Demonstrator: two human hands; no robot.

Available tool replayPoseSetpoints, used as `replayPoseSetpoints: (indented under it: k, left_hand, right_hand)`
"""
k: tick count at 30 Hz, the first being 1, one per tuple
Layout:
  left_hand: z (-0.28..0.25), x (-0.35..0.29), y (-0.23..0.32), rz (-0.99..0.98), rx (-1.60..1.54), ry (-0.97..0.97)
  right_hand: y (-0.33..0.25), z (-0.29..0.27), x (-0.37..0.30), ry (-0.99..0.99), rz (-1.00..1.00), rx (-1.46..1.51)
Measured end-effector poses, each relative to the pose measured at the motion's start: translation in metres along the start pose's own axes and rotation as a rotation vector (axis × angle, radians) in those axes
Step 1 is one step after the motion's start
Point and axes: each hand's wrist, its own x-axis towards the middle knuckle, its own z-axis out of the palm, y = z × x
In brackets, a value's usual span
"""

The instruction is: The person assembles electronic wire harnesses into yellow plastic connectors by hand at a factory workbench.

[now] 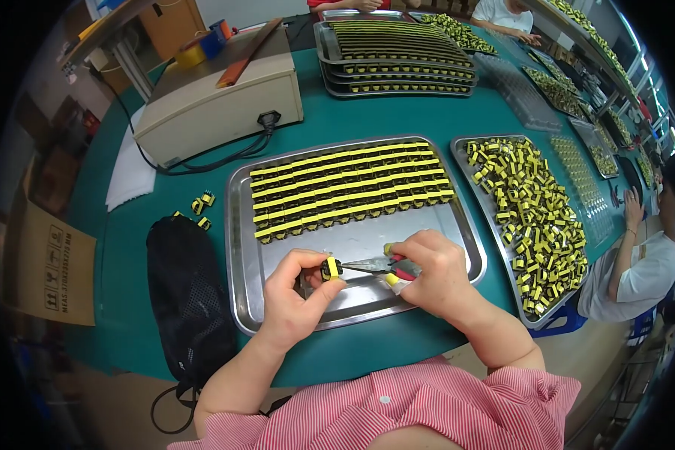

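My left hand (291,298) pinches a small transformer (334,268), black with a yellow tape band, between thumb and fingers over the near part of a metal tray (238,281). In my right hand (444,276) is a pair of thin-nosed pliers (406,268) with red and yellow on the handles. The tips of the pliers reach left to the transformer's side; whether they grip a pin is too small to tell. Beyond both hands, several straight rows of transformers (352,187) fill the far part of the tray, yellow bands facing up.
Right of this tray, another metal tray (519,319) holds a loose heap of transformers (529,225). A black pouch (187,292) and a few loose transformers (198,205) lie left. Behind are a beige box-shaped device (217,105) with a cable and stacked full trays (397,56). A co-worker (637,262) sits right.
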Motion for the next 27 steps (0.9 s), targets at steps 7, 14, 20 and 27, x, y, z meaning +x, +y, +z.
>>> replayPoseSetpoints:
  k: [7,14,20,27]
  left_hand:
    - [0.002,-0.001,-0.01,-0.192,-0.265,0.007]
    - [-0.001,0.003,-0.016,-0.311,-0.649,-0.077]
    - [-0.001,0.003,-0.016,-0.324,-0.723,-0.097]
    - [-0.001,0.002,-0.014,-0.285,-0.699,-0.067]
  right_hand:
    - [0.001,0.004,0.005,-0.04,0.021,0.118]
    - [0.011,0.004,0.007,-0.291,0.914,1.409]
    - [-0.003,0.0,0.002,-0.279,0.421,0.731]
    - [-0.009,0.004,-0.001,-0.097,0.077,0.244]
